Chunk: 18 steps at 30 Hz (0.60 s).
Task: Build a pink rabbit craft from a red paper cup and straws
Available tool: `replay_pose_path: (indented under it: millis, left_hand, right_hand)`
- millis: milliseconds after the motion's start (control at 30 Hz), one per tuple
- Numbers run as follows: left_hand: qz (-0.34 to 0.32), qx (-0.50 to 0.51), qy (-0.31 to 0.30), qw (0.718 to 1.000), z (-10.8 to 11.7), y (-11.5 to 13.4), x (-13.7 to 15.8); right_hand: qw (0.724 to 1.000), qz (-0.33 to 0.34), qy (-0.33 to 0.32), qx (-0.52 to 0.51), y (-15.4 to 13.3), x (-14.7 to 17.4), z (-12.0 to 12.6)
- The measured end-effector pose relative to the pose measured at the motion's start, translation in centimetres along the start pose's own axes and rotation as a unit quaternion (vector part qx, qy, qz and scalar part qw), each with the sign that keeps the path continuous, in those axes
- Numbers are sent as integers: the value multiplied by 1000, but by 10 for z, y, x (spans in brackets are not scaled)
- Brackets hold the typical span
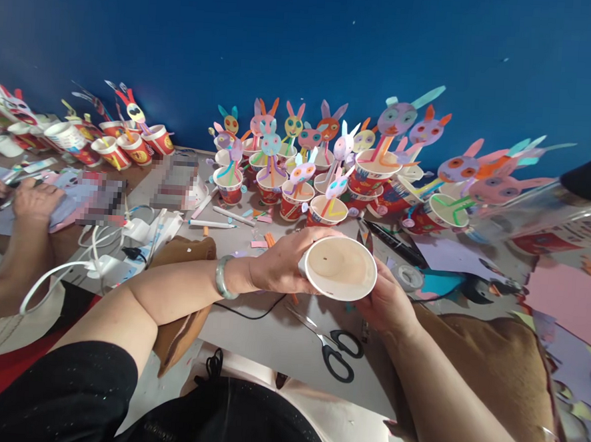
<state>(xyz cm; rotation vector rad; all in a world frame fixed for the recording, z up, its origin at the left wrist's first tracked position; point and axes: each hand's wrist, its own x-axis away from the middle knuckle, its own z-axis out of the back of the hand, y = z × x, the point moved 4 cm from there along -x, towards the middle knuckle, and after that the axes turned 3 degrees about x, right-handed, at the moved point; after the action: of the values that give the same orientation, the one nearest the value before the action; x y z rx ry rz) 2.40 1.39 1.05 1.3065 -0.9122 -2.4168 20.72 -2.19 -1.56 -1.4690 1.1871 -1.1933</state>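
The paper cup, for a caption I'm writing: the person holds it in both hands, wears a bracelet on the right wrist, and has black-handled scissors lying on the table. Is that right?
Not quite: the head view shows the bracelet on the left wrist. Otherwise, yes: left hand and right hand hold the paper cup, and black-handled scissors lie on the table.

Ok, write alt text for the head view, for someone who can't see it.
A person holds a paper cup, mouth toward the camera, between the left grip and right grip above a cluttered table. Black-handled scissors lie nearer the camera; beyond stand red cups with colorful paper animal figures, before a blue wall.
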Motion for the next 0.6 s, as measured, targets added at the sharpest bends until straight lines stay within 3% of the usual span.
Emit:
replay_pose_path:
  millis: [233,600]
  left_hand:
    - [15,-12,-3,1000,-3,-7,3]
    - [-4,13,-32,999,-4,-3,0]
  right_hand:
    - [998,-45,-7,-50,-2,1,-6]
    - [998,-40,5,-42,-1,2,-4]
